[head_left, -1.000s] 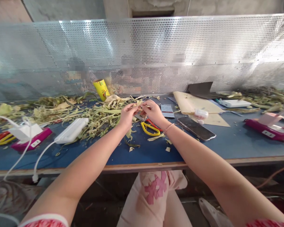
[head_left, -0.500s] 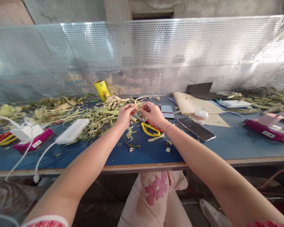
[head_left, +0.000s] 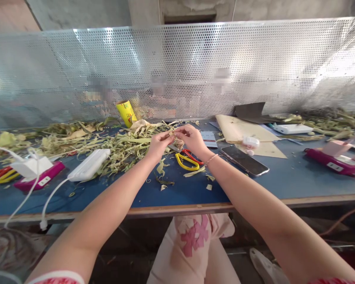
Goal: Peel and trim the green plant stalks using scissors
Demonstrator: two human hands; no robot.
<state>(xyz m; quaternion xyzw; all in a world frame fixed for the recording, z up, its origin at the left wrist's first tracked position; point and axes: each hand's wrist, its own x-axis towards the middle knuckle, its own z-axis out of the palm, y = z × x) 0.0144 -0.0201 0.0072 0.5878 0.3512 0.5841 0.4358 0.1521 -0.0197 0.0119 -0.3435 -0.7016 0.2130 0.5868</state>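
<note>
My left hand (head_left: 158,146) and my right hand (head_left: 193,139) meet above the bench, fingertips pinched close together. Between and below the fingers shows a small pinkish-brown, crumpled clump (head_left: 179,143), perhaps plant matter; the fingers hide part of it. Under the hands lie scissors with one yellow and one red handle (head_left: 187,162), their blades partly covered. A heap of dry, pale green plant strips (head_left: 127,146) spreads to the left of my hands. Loose scraps (head_left: 163,187) are scattered on the blue bench (head_left: 189,193) in front.
A yellow roll (head_left: 126,113) stands at the back by the perforated metal screen (head_left: 183,51). Right of my hands lie a phone (head_left: 244,160), a white earbud case (head_left: 251,142) and brown paper (head_left: 242,128). To the left are a white power bank (head_left: 89,165) and a magenta power strip (head_left: 57,169).
My fingers have drawn closer together, and the left hand has shifted slightly right. The pinkish-brown clump now shows beneath the right fingers. The things on the bench have stayed in place.
</note>
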